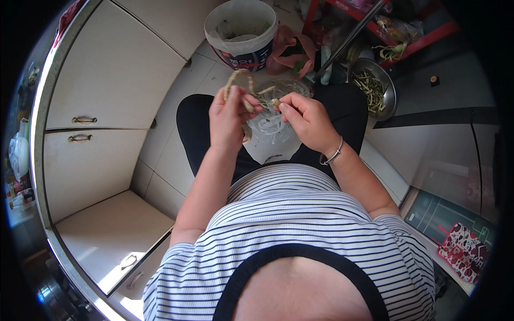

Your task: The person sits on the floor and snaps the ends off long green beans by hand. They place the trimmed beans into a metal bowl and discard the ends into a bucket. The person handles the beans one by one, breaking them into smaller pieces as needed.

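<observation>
Long pale bean pods (228, 82) curve up out of my left hand (231, 114), which is closed around them. Between the thumb and fingertips of my right hand (303, 116) is a small piece of bean pod (276, 102). A thin fibre stretches from that piece towards my left hand. Below and behind both hands, a clear plastic bag (273, 124) lies between my knees, with more pods or scraps at its top. To the right, a metal bowl (390, 96) holds many short broken bean pieces (369, 90).
A white bucket (241, 42) with a plastic liner stands ahead, beside a pink plastic bag (297, 46). A metal pole (349, 38) slants near a red rack (421, 44). Pale cabinets (100, 80) line the left; a patterned pink-edged item (461, 252) lies at lower right.
</observation>
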A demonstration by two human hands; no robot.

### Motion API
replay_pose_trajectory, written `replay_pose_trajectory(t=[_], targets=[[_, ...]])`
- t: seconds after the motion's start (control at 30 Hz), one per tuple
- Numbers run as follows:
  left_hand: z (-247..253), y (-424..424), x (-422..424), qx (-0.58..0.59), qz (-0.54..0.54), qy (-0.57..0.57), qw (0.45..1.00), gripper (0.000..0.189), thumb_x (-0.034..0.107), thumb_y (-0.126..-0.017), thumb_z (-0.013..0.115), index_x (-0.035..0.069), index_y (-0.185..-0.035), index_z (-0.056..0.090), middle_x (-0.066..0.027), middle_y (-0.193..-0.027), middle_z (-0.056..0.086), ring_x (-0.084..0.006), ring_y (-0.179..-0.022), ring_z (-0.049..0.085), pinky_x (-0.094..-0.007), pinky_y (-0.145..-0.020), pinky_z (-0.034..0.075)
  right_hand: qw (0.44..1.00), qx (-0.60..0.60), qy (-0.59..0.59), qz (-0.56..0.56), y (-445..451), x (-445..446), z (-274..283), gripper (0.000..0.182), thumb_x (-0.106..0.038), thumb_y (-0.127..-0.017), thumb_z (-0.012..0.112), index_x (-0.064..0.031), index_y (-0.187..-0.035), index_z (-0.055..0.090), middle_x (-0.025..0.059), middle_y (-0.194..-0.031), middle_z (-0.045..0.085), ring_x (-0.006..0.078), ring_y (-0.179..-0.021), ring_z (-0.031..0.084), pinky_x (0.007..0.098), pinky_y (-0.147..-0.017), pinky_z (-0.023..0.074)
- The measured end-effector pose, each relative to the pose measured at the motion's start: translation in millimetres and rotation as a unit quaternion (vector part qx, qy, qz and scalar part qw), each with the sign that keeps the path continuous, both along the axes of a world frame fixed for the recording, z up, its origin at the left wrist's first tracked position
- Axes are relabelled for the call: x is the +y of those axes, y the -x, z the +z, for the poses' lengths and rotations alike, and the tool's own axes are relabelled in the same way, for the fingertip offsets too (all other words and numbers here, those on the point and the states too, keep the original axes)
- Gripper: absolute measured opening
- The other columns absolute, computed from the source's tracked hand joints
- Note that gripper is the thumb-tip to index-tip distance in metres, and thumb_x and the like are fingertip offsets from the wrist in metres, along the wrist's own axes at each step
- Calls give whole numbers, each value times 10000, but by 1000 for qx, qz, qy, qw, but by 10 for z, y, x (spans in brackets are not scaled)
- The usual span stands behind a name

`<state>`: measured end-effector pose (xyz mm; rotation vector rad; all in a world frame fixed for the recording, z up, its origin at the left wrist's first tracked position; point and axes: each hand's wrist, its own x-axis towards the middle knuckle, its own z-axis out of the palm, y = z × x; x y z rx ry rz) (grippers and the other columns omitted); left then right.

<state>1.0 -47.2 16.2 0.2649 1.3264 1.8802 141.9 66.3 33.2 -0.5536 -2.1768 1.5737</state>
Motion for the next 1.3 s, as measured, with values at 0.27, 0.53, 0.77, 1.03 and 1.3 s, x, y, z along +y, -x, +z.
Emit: replay_pose_trajectory(t=[0.27,0.53,0.77,1.03,1.3], targets=[[-98,333,-109,-166,-8,-87,982,210,235,-969,435,51,-1036,511,-108,-951,629,-201,-866,633,-272,-697,541,976,29,216,3,-9,114,34,221,-196,-950,462,-30,-924,606,-42,-705,542,22,-614,438,171,-584,392],[78,81,16,-150,-134,-63,977,165,128,-865,599,56,-1002,543,35,-691,466,-49,-562,399,-199,-495,353,974,2,221,46,62,110,40,229,-194,-953,453,-25,-941,607,-36,-717,540,24,-629,441,172,-597,397],[192,-5,27,-116,-152,-10,982,121,88,-831,644,38,-904,561,44,-637,446,-27,-493,350,-175,-437,283,993,-4,117,26,52,77,31,184,-162,-932,492,-20,-940,609,-18,-725,563,32,-635,486,188,-571,404],[270,-181,71,18,-117,27,993,100,64,-810,656,31,-842,566,32,-637,479,-32,-491,378,-179,-435,296,938,60,336,-57,125,-69,-1,164,-196,-925,535,-48,-926,606,-30,-730,552,24,-624,482,174,-580,425],[136,-93,-3,-96,-170,-24,981,85,74,-822,620,53,-838,540,47,-611,425,-40,-491,336,-200,-450,268,828,167,503,-183,104,321,-124,209,-238,-921,552,-33,-938,585,-3,-746,550,75,-637,537,218,-593,475]])
